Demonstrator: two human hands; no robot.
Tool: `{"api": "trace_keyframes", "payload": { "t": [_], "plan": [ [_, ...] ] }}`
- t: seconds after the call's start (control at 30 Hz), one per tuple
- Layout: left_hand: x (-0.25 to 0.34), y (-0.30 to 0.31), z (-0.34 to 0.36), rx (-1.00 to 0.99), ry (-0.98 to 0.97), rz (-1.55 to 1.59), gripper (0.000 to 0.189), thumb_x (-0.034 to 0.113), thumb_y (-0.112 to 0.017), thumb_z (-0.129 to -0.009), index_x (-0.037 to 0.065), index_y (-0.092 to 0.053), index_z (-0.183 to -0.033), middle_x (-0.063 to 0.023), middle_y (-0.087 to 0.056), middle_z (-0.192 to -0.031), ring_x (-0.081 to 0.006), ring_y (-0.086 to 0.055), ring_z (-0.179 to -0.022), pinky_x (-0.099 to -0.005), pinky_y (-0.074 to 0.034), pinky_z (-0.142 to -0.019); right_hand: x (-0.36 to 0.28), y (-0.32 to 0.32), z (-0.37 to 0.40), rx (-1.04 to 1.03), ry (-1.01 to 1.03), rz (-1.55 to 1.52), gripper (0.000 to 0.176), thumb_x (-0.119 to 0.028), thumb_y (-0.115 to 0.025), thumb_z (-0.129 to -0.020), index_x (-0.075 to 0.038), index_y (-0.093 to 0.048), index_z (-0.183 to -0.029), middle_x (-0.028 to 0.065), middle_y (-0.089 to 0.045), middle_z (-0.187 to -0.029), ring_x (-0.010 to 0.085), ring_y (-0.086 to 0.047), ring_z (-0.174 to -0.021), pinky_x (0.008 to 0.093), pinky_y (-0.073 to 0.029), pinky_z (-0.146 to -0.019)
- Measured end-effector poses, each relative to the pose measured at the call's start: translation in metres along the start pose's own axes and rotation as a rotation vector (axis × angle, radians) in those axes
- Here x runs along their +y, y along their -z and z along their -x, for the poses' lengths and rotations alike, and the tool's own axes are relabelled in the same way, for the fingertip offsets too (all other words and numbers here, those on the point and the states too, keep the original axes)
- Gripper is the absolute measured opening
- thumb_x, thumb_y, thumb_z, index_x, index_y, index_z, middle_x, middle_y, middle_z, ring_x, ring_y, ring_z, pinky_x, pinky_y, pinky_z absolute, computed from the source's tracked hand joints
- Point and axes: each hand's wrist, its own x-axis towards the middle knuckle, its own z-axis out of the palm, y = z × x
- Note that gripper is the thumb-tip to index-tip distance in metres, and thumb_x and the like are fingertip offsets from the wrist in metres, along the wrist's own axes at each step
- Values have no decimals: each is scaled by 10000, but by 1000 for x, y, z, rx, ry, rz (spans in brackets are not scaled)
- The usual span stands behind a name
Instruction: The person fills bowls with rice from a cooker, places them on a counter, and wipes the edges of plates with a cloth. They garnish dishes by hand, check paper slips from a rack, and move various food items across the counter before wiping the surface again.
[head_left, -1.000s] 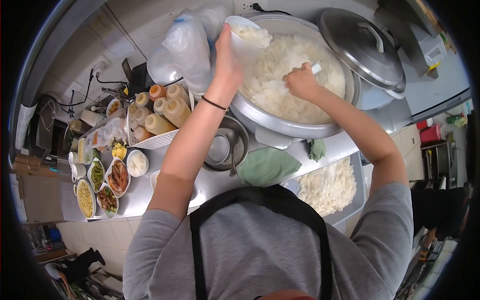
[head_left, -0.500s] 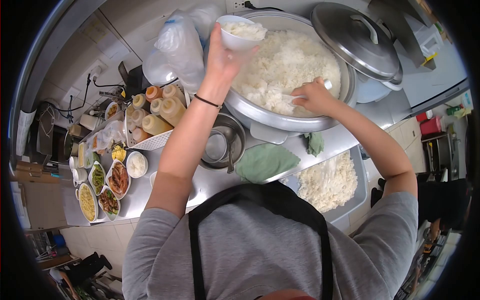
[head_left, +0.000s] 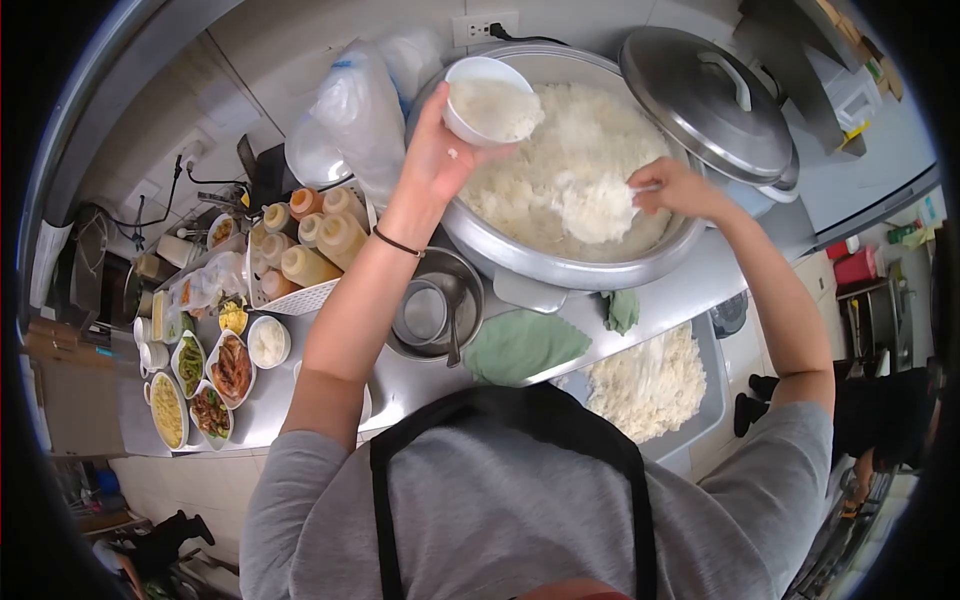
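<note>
My left hand (head_left: pixel 437 150) holds a white bowl (head_left: pixel 487 98) partly filled with rice, tilted toward me over the left rim of the big metal rice cooker pot (head_left: pixel 540 262). My right hand (head_left: pixel 678 188) grips a rice paddle carrying a heaped scoop of rice (head_left: pixel 594 205), lifted just above the cooked rice (head_left: pixel 590 130) that fills the pot. The paddle itself is mostly hidden under the scoop. The scoop is right of and below the bowl, apart from it.
The cooker lid (head_left: pixel 712 92) stands open at the right. On the steel counter: a metal bowl with cups (head_left: pixel 437 308), green cloths (head_left: pixel 524 345), a rack of squeeze bottles (head_left: pixel 305 245), plates of food (head_left: pixel 205 375), plastic bags (head_left: pixel 365 100). A tray of rice (head_left: pixel 650 385) sits below the counter edge.
My right hand has raised the paddle out of the pot with a scoop of rice. My left hand has tilted the bowl toward me and lowered it slightly.
</note>
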Motion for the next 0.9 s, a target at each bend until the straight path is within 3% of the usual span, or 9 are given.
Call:
{"api": "trace_keyframes", "payload": {
  "t": [0.13, 0.17, 0.23, 0.27, 0.33, 0.47, 0.6, 0.7, 0.9],
  "plan": [
    [-11, 6, -4, -2, 44, -107, 547, 417, -447, -850, 50, -338, -1241, -147, -399, -1257, -311, -416, -1146, -505, -417, -880, -41, 47, -5, 206, -3, 251, 227, -231, -579, -745, -52, -645, -867, 46, -606, -640, 155, -576, -690, 337, -355, -782],
    [-16, 6, -6, 22, 58, -145, 547, 417, -468, -841, 56, -349, -1235, -140, -409, -1248, -304, -422, -1140, -507, -410, -888, -46, 51, -12, 209, -2, 255, 227, -231, -579, -745, -52, -645, -867, 46, -606, -640, 155, -576, -690, 337, -355, -782],
    [-29, -3, -9, 53, 85, -104, 544, 419, -467, -841, 59, -354, -1233, -140, -410, -1248, -301, -412, -1147, -510, -397, -899, -60, 56, -27, 635, 208, 648, 185, -137, -547, -734, -7, -622, -842, 84, -612, -679, 196, -571, -665, 317, -386, -699],
    [-35, -10, -13, 84, 111, -63, 541, 421, -467, -841, 62, -359, -1231, -140, -410, -1247, -298, -403, -1155, -513, -384, -909, -75, 45, -42, 844, 233, 963, 159, -161, -541, -724, -38, -621, -787, 108, -618, -706, 252, -577, -690, 359, -361, -731],
    [-41, -18, -20, 122, 141, 29, 538, 423, -464, -841, 68, -362, -1232, -134, -407, -1253, -297, -390, -1164, -518, -359, -924, -87, 24, -62, 831, 175, 1218, 101, -131, -525, -721, -62, -596, -708, 85, -609, -678, 235, -574, -677, 317, -363, -691],
    [-43, -9, -35, 67, 181, 300, 545, 433, -455, -837, 98, -351, -1254, -116, -376, -1288, -306, -339, -1198, -526, -287, -966, -99, 5, -67, 836, 314, 1297, 59, -107, -520, -704, -68, -565, -706, 83, -604, -679, 240, -589, -701, 336, -405, -652],
    [-36, -15, -32, 85, 138, 382, 547, 430, -454, -831, 125, -342, -1270, -103, -344, -1314, -311, -309, -1216, -523, -238, -992, -99, 31, -50, 788, 211, 1008, 104, -99, -516, -745, -58, -553, -833, 124, -608, -776, 290, -595, -766, 410, -462, -613],
    [-32, -14, -34, -3, 90, 466, 547, 428, -450, -829, 135, -338, -1277, -104, -328, -1324, -305, -283, -1229, -508, -218, -1006, -104, 31, -34, 967, 259, 708, 286, -42, -499, -746, -67, -554, -1025, 163, -588, -906, 332, -574, -782, 404, -463, -663],
    [-30, -17, -33, 37, 25, 523, 537, 421, -453, -830, 130, -345, -1268, -99, -322, -1325, -300, -280, -1228, -501, -193, -1023, -95, -19, -42, 859, 490, 780, 484, 60, -463, -669, -87, -522, -1126, 142, -590, -968, 330, -555, -875, 402, -467, -733]
  ]
}}
